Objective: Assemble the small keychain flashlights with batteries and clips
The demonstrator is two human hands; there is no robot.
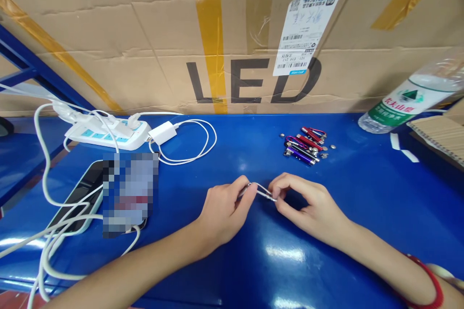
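Left hand [222, 215] and right hand [311, 210] pinch fingertips nearly together.

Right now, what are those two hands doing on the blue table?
A person pinches a small silvery piece between both hands, the left hand on one end and the right hand on the other, over the blue table. Behind them sits a pile of red and purple pen-shaped gadgets with small round discs around it. To the left are a white power strip with cables and a phone. A water bottle is at the far right.
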